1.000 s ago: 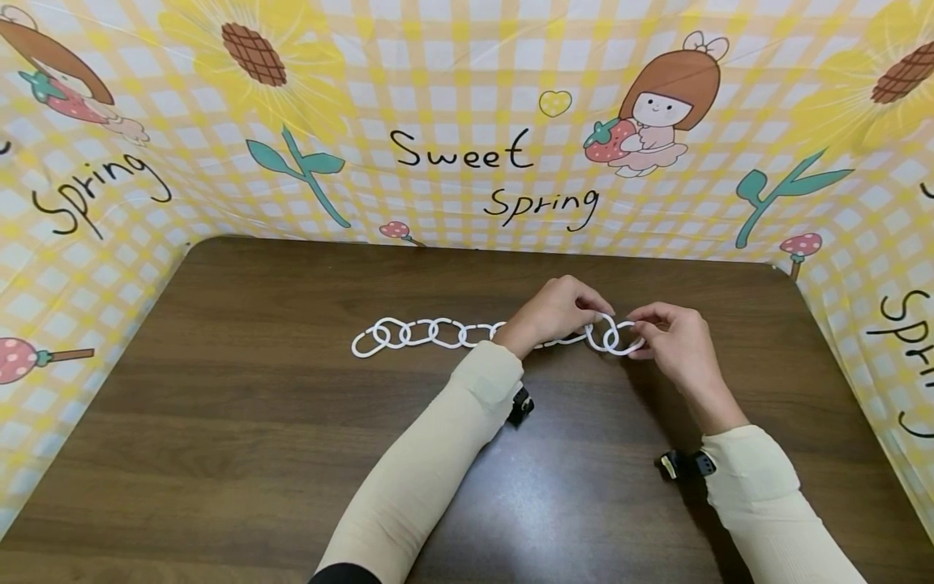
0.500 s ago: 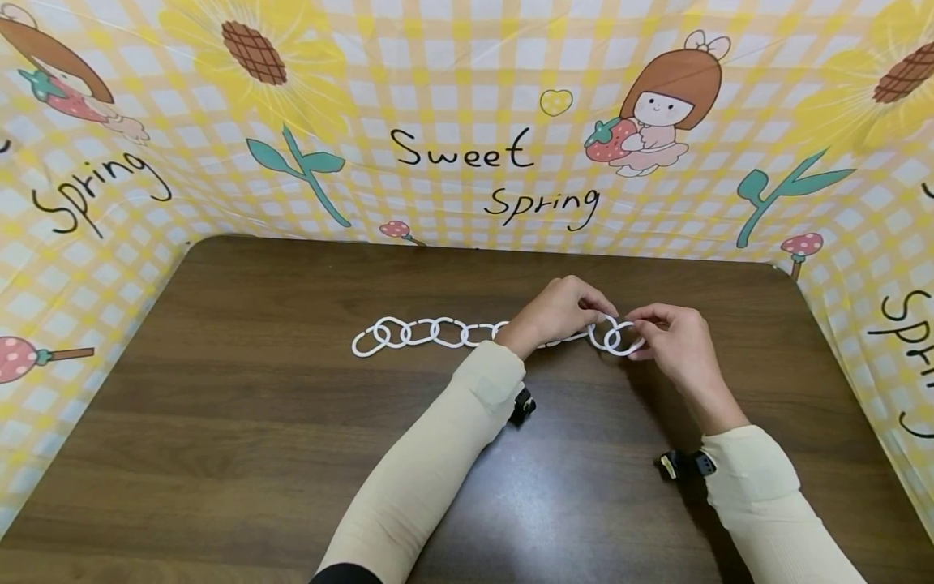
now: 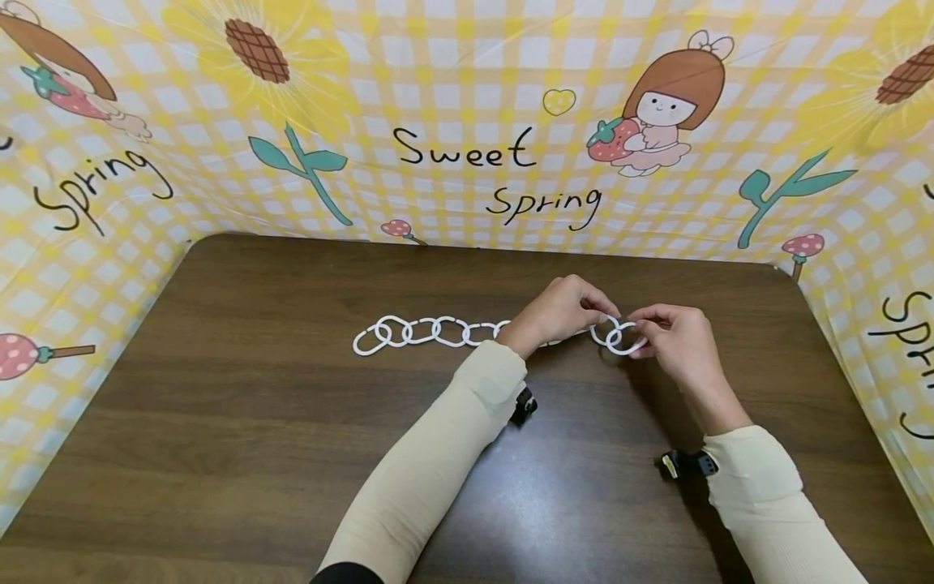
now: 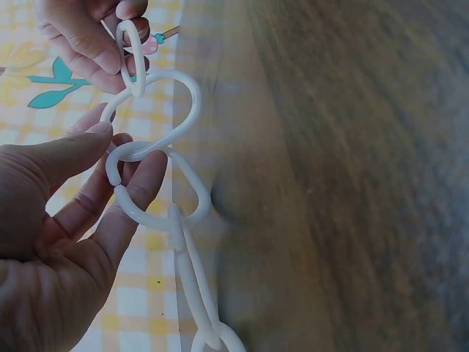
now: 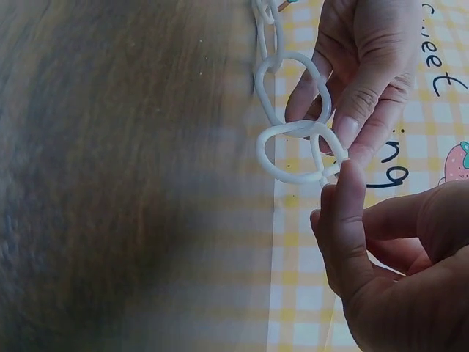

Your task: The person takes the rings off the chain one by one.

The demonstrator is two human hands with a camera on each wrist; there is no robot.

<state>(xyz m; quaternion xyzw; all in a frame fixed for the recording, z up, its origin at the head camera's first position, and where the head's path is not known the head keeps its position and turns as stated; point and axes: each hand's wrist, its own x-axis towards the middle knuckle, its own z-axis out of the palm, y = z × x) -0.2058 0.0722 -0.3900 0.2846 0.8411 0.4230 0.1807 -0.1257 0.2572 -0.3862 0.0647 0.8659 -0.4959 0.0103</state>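
Note:
A chain of white plastic links (image 3: 447, 318) stretches across the far half of the table. Near its right end my left hand (image 3: 558, 312) pinches it where two links meet. In the left wrist view, the lower of these, a split link (image 4: 139, 218), shows a small gap beside my fingers; the upper link (image 4: 196, 106) loops through it. My right hand (image 3: 679, 341) pinches the end link (image 4: 139, 66) between thumb and fingers. In the right wrist view both hands hold the chain close together, with a rounded link (image 5: 262, 154) between them. My left hand hides the chain's middle in the head view.
The brown wooden table (image 3: 219, 405) is enclosed by a yellow checked cloth (image 3: 467, 73) at the back and both sides. The left part of the chain lies on the table. Black wrist cameras (image 3: 524, 405) sit below both hands.
My left fingers have shifted slightly right toward the right hand, covering a little more of the chain. The right hand and the chain's left end stay nearly where they were.

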